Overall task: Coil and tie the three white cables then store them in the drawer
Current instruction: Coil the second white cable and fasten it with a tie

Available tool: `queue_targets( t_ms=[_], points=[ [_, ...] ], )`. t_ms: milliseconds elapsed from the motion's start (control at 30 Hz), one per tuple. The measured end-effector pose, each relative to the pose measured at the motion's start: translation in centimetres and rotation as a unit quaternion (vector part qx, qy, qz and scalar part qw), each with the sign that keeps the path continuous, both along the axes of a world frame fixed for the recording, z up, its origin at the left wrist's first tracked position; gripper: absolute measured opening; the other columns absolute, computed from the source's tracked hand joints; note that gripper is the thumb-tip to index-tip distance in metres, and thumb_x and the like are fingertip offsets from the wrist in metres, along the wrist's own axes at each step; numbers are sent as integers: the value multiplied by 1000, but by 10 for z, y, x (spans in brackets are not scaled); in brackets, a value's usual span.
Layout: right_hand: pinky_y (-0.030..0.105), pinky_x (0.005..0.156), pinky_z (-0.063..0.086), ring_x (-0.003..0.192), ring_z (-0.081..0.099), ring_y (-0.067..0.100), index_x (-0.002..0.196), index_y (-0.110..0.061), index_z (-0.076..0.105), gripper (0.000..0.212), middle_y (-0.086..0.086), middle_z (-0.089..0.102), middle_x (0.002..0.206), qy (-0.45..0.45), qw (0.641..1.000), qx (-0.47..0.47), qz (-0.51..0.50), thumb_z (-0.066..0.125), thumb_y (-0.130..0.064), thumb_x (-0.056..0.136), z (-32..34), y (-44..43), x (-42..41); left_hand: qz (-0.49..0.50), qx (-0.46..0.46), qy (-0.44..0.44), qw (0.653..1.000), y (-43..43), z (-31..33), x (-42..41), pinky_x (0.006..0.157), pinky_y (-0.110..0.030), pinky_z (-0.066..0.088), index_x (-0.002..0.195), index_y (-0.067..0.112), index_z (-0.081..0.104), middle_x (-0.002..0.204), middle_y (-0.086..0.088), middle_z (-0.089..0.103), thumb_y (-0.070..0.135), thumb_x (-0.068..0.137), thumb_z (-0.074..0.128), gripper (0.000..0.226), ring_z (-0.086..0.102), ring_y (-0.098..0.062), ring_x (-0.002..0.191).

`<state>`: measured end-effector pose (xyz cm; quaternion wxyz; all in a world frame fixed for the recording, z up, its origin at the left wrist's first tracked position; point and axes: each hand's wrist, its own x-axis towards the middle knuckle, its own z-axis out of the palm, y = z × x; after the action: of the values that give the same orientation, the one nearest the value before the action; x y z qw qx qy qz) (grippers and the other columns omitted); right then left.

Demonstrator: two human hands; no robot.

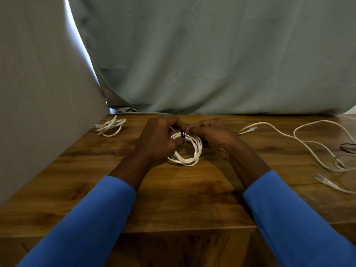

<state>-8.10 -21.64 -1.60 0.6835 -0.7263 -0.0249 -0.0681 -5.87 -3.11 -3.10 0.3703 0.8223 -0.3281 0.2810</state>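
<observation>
A coiled white cable (189,154) lies on the wooden table (185,199) between my hands. A dark tie (184,133) wraps the coil's far side. My left hand (160,137) grips the coil's left side with curled fingers. My right hand (211,134) pinches the tie end at the top of the coil. A second white cable (110,127) lies bundled at the far left. The third white cable (308,145) sprawls loose across the right of the table, with a plug (325,182) near the right edge.
Grey-green cloth (212,54) hangs behind the table and a pale cloth (38,93) closes the left side. A thin dark loop (348,147) lies at the far right edge. The table's front edge (185,229) runs below my forearms.
</observation>
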Motion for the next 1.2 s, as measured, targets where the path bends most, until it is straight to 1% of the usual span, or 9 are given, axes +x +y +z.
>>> queue_targets(
  t_ms=[100,300,467,633,767,900,1033,1133,1200],
  points=[
    [26,58,58,63,72,13,84,-4,77,5,9,76,76,-70,994,-69,-46,77,-1,88,-6,8,-2,14,-28,32,999,-1,-2,-1,68,-30,60,95,27,77,84,17,71,12,67,92,35,67,1,71],
    [51,82,63,82,77,26,78,-16,79,13,6,80,83,-108,985,-89,-101,79,-7,88,-22,19,7,26,-62,80,995,-3,-4,-2,67,-34,63,95,22,78,81,12,74,9,68,92,33,70,-2,69],
    [43,86,63,87,77,19,88,-12,80,4,4,79,87,-103,985,-81,-115,77,-10,91,-24,23,6,40,-65,46,996,-6,-5,-8,64,-33,61,95,22,77,82,13,72,11,69,90,31,68,-1,69],
    [35,73,60,77,75,14,88,-10,78,9,7,79,84,-73,994,-17,-83,72,-10,95,-24,26,5,39,-55,-2,998,-7,-4,-10,67,-34,59,105,20,74,86,10,69,12,69,87,40,66,-4,75],
    [54,88,61,89,76,38,98,0,76,13,25,77,97,35,989,142,-2,71,-12,96,-21,26,-1,39,-62,-22,997,-6,-3,-12,69,-28,57,108,21,72,91,9,68,9,69,87,44,65,-4,79],
    [60,96,57,103,72,46,109,6,73,22,30,74,106,36,984,174,11,70,-10,95,-21,26,1,38,-65,-37,996,-10,-1,-16,73,-29,57,103,19,73,92,10,69,9,68,85,38,65,-4,83],
    [59,93,57,97,69,45,120,17,63,37,37,69,113,15,982,189,0,72,-6,93,-21,31,2,30,-85,-26,996,-9,-1,-14,72,-23,55,100,18,74,89,11,69,7,67,86,37,66,-4,81],
    [45,73,63,83,72,35,105,10,65,23,29,74,100,0,979,201,-19,75,-4,90,-21,30,1,13,-112,16,994,-8,0,-10,71,-19,56,97,20,76,88,10,71,4,66,88,37,68,-4,80],
    [48,76,64,82,71,32,90,-3,67,10,23,73,92,-13,980,196,-36,77,-6,89,-23,31,2,-9,-131,57,990,-7,2,-9,71,-20,57,99,20,77,87,8,73,3,68,89,37,70,-5,78]
  ],
)
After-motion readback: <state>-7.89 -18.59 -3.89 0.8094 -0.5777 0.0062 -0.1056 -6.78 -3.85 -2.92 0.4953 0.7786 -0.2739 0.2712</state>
